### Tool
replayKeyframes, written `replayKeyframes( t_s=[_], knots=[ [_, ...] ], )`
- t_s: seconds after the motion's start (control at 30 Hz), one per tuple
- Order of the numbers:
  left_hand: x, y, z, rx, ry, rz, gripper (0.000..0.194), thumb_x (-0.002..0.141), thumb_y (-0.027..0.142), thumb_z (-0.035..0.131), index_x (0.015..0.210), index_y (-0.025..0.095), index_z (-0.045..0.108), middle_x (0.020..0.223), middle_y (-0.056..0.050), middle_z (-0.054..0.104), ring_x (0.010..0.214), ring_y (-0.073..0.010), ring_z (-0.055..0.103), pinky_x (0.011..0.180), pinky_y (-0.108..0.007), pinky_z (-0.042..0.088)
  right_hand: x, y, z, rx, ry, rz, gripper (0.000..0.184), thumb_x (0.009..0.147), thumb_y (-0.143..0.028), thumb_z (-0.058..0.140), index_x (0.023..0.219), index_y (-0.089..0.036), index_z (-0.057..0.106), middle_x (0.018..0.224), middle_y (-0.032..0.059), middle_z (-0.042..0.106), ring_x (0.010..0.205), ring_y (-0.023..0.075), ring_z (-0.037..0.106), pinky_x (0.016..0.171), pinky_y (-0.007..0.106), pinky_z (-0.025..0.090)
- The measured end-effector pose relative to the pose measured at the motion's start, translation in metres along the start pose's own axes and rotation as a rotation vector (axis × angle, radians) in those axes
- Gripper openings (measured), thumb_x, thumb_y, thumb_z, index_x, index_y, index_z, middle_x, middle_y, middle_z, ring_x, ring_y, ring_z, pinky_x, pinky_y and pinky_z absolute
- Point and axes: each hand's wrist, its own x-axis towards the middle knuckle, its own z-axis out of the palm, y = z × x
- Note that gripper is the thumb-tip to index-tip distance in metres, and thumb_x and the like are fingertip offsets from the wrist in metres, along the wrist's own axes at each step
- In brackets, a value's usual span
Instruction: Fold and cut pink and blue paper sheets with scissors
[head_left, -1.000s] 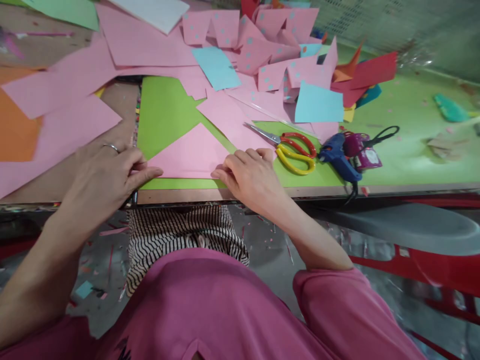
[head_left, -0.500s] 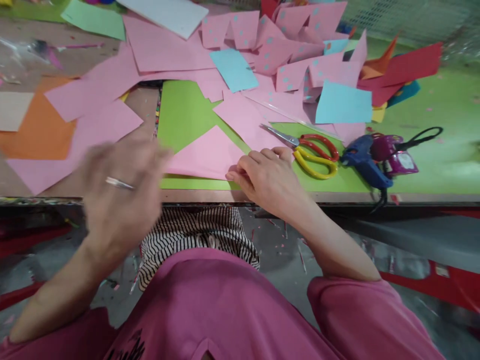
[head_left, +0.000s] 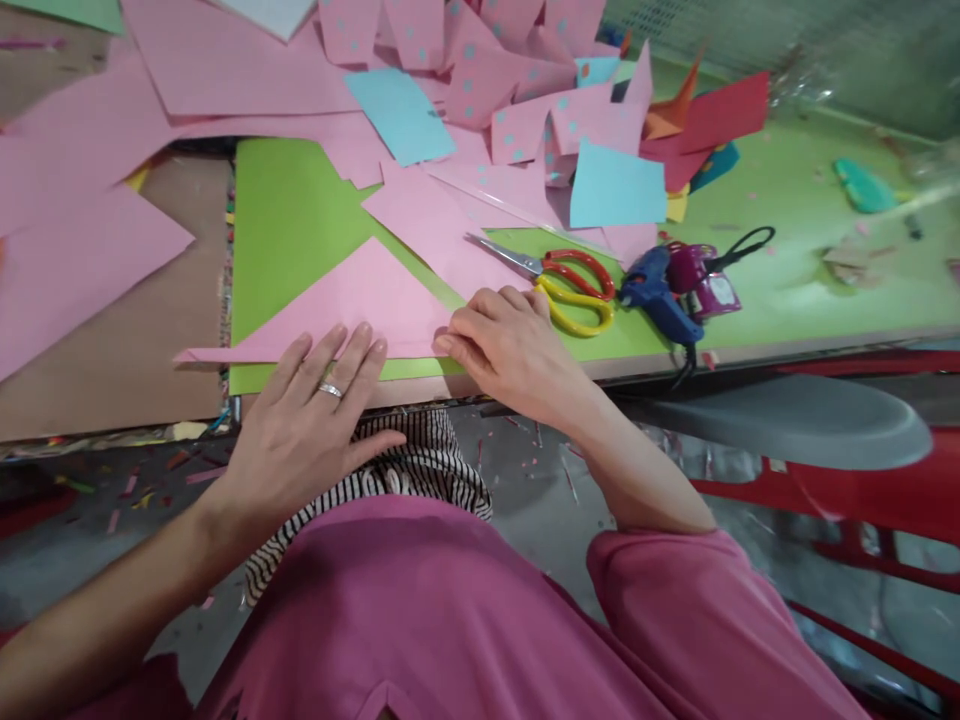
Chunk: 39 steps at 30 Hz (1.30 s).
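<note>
A pink paper folded into a triangle [head_left: 352, 300] lies on a green sheet [head_left: 289, 220] at the table's near edge. My left hand [head_left: 311, 420], with a ring on one finger, lies flat and open, its fingertips on the triangle's near edge. My right hand [head_left: 510, 345] has its fingers curled and pressed down on the triangle's right corner. Red and yellow scissors [head_left: 562, 285] lie just right of that hand.
A blue glue gun [head_left: 660, 295] and a purple object [head_left: 701, 280] sit right of the scissors. Many pink, blue, red and orange papers [head_left: 525, 100] cover the back of the table. A grey and red chair [head_left: 810, 430] stands at the right.
My left hand lifted off the triangle's left corner, swung through the air, and now lies flat on its near edge, further right. My right hand stayed on the right corner.
</note>
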Motion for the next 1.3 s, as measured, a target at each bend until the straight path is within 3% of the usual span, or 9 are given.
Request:
replayKeyframes(
  t_s=[0.2, 0.57, 0.73, 0.83, 0.93, 1.13, 1.3],
  knots=[
    [-0.001, -0.001, 0.003, -0.03, 0.003, 0.0, 0.091, 0.095, 0.05, 0.063, 0.164, 0.009, 0.019, 0.157, -0.026, 0.046, 0.144, -0.0418, 0.047, 0.118, -0.058, 0.037, -0.003, 0.002, 0.002, 0.093, 0.0, 0.029, 0.029, 0.105, -0.039, 0.043, 0.095, -0.023, 0.066, 0.102, 0.0054, 0.064, 0.093, 0.0234, 0.05, 0.085, 0.039, 0.029],
    [-0.001, -0.001, 0.003, -0.004, 0.018, 0.027, 0.087, 0.095, 0.047, 0.063, 0.161, 0.005, 0.025, 0.156, -0.027, 0.046, 0.142, -0.0419, 0.049, 0.117, -0.057, 0.038, -0.002, 0.0, -0.004, 0.078, 0.053, -0.016, 0.027, 0.103, -0.044, 0.052, 0.099, -0.023, 0.068, 0.101, 0.0042, 0.07, 0.095, 0.0234, 0.052, 0.091, 0.04, 0.028],
    [0.003, 0.0, -0.005, 0.002, 0.112, -0.054, 0.062, 0.1, 0.032, 0.054, 0.157, 0.017, 0.037, 0.143, -0.018, 0.062, 0.128, -0.0353, 0.061, 0.108, -0.053, 0.045, 0.001, -0.009, -0.01, 0.115, 0.06, -0.111, 0.024, 0.103, -0.038, 0.052, 0.096, -0.024, 0.071, 0.097, 0.0033, 0.072, 0.097, 0.0235, 0.051, 0.091, 0.041, 0.027],
    [0.007, -0.004, -0.014, 0.01, 0.091, -0.158, 0.036, 0.101, 0.027, 0.052, 0.136, 0.025, 0.059, 0.124, -0.011, 0.072, 0.111, -0.0326, 0.066, 0.095, -0.051, 0.049, -0.001, -0.012, -0.007, 0.108, 0.077, -0.148, 0.025, 0.104, -0.035, 0.05, 0.097, -0.024, 0.071, 0.098, 0.004, 0.072, 0.098, 0.0238, 0.051, 0.09, 0.041, 0.028],
    [0.011, -0.007, -0.019, -0.008, 0.059, -0.171, 0.018, 0.1, 0.028, 0.053, 0.111, 0.026, 0.067, 0.109, -0.009, 0.074, 0.101, -0.0313, 0.066, 0.089, -0.05, 0.049, -0.006, -0.012, -0.001, 0.105, 0.089, -0.177, 0.023, 0.104, -0.034, 0.051, 0.098, -0.023, 0.07, 0.099, 0.0043, 0.072, 0.098, 0.0234, 0.052, 0.091, 0.041, 0.028],
    [0.013, -0.008, -0.021, 0.005, 0.012, -0.149, 0.014, 0.101, 0.028, 0.051, 0.103, 0.026, 0.064, 0.099, -0.007, 0.073, 0.093, -0.0299, 0.065, 0.084, -0.048, 0.048, -0.012, -0.011, 0.012, 0.228, 0.124, -0.164, 0.02, 0.104, -0.033, 0.052, 0.101, -0.022, 0.068, 0.105, 0.0035, 0.072, 0.093, 0.0202, 0.055, 0.089, 0.037, 0.03],
    [0.016, -0.009, -0.02, 0.018, 0.001, -0.124, 0.016, 0.102, 0.03, 0.049, 0.1, 0.024, 0.064, 0.096, -0.008, 0.073, 0.09, -0.0296, 0.065, 0.081, -0.047, 0.048, -0.013, -0.014, 0.013, 0.199, 0.134, -0.121, 0.024, 0.106, -0.03, 0.046, 0.099, -0.022, 0.068, 0.103, 0.0039, 0.071, 0.091, 0.0204, 0.054, 0.089, 0.037, 0.03]
  ],
)
